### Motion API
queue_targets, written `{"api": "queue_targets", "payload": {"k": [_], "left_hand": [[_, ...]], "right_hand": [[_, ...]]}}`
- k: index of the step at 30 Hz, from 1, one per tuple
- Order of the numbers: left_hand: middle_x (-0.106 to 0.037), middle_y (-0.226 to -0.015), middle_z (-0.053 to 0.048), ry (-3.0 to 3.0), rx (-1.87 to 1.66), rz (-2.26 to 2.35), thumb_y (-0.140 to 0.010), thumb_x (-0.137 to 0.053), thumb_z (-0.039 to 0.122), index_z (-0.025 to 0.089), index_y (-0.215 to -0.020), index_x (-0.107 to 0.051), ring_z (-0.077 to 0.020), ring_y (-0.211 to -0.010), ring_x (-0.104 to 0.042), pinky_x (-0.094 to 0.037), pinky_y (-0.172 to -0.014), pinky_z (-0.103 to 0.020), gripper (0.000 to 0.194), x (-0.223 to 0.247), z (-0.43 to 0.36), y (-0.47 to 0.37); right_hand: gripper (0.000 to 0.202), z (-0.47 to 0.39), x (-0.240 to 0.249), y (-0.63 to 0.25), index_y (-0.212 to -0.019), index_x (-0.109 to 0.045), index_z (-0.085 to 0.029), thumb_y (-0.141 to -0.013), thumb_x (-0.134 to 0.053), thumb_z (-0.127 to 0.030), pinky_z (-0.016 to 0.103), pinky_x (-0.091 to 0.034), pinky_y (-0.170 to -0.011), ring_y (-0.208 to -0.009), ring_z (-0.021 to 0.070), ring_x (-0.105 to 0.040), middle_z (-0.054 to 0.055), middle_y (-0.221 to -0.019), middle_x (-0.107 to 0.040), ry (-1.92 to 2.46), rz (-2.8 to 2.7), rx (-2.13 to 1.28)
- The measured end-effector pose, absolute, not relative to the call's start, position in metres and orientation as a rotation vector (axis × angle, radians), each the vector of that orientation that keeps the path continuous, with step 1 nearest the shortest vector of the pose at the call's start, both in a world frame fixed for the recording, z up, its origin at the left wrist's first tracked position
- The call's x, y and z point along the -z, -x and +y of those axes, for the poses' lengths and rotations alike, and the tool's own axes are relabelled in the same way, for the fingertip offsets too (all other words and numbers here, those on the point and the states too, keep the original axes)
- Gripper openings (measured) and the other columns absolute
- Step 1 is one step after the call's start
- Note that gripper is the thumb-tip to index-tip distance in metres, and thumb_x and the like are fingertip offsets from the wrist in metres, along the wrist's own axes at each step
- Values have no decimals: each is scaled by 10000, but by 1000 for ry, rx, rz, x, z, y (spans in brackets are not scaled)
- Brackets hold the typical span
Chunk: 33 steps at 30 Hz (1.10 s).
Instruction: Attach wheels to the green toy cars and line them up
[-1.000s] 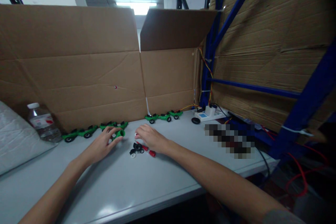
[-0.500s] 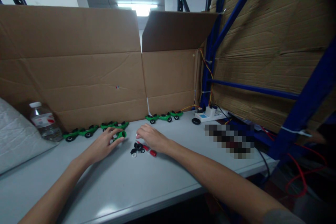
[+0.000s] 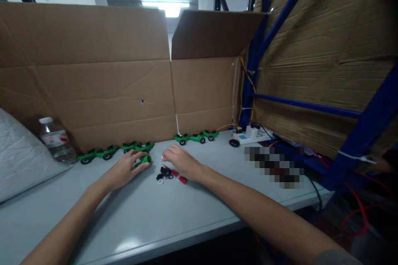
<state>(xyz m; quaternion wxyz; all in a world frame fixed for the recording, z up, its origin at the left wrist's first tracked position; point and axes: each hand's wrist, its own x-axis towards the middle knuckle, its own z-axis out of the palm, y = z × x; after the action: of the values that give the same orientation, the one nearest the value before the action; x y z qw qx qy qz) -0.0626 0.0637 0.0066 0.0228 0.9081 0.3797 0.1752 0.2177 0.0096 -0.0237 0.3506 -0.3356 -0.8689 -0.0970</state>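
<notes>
left hand [image 3: 124, 169]: curled around green part [image 3: 146, 159] | right hand [image 3: 183, 162]: pinching white piece [image 3: 163, 157]

I see a green plastic piece [image 3: 147, 160] held in the left hand [image 3: 124, 169], its round hollow end facing three o'clock. At its four o'clock lie small black parts [image 3: 166, 171], with a white ring [image 3: 160, 181] at their seven and a slim red tool [image 3: 183, 179] at their four. A tiny white bit [image 3: 162, 158] shows at the right hand [image 3: 182, 161].
</notes>
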Motion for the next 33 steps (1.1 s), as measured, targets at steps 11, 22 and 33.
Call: {"api": "queue_targets", "payload": {"k": [11,22,33], "left_hand": [[-570,-1351,-128,-2819,-662,1116,-945,-566,686,281,-1349,-660,-301,-1115,-655,-545,-1002,-458,579,-10,62,63],[-519,-1375,-104,-2735,-1012,1012,-878,-728,613,297,-1452,-459,-234,-995,-669,-583,-862,-400,709,-15,47,53],[-569,-1367,-121,-2798,-803,1005,-887,-685,663,277,-1355,-601,-245,-967,-665,-569,-897,-426,613,-12,48,58]], "right_hand": [[332,-3,22,-214,-1278,-589,-173,-1007,-487,-10,328,-470,-971,-1096,215,-544,93,-1130,-619,796,-2254,102],[119,2,25,-215,-1123,-639,-174,-1067,-549,-227,336,-457,-927,-1039,223,-569,87,-1060,-652,883,-2262,-6],[211,5,36,-214,-1239,-683,-229,-1063,-569,-254,364,-408,-959,-1048,232,-540,75,-1113,-693,948,-2360,-30]]}}
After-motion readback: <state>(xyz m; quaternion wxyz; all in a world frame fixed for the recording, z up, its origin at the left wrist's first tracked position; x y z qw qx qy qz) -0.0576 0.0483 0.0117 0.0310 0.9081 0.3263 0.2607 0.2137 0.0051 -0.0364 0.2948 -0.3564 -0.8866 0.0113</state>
